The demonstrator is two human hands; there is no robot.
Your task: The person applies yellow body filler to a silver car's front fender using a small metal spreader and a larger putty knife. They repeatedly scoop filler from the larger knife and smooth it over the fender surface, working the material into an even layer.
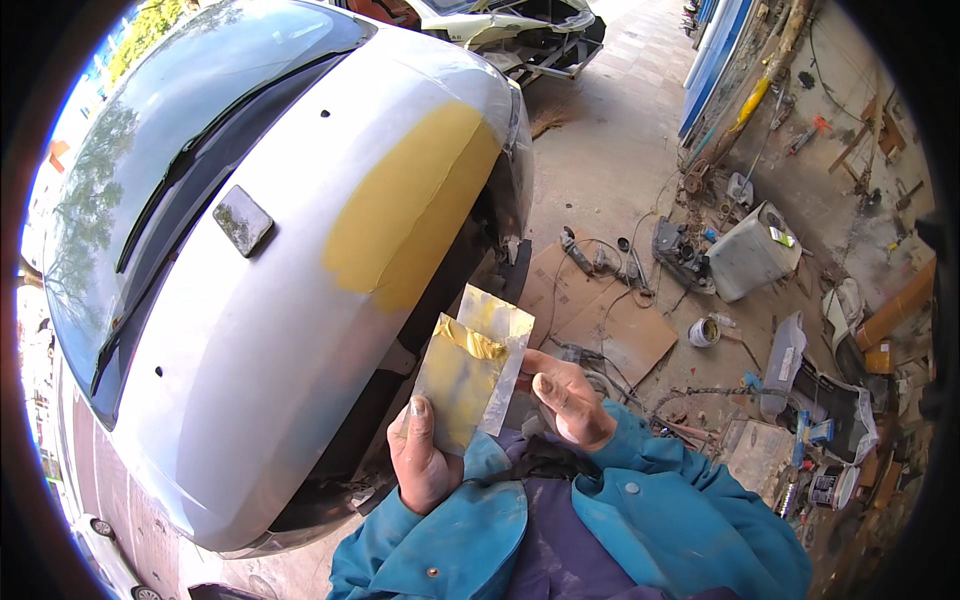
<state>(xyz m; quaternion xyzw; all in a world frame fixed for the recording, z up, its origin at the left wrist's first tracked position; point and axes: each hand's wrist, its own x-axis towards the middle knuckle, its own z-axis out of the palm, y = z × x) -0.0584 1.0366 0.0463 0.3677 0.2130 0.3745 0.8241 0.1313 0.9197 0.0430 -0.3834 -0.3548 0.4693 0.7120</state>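
My left hand [426,455] grips a flat, thin putty board [455,395] by its lower left edge, with the thumb on top. A ridge of wet yellow putty [470,342] lies across the board's upper part, and yellow smears cover the rest. My right hand [575,400] has its fingers closed at the edge of a second flat piece, a pale putty spreader [507,375] stained yellow, which overlaps the board. Ahead and to the left is a white car hood [270,330] with a broad yellow putty patch [415,215] along its front edge.
A dark phone-like slab [243,221] rests on the hood. Cardboard [600,310], a power tool with cords [577,252], an open can [704,332] and a whitish container [752,252] litter the floor at right. Another damaged car [520,35] stands beyond.
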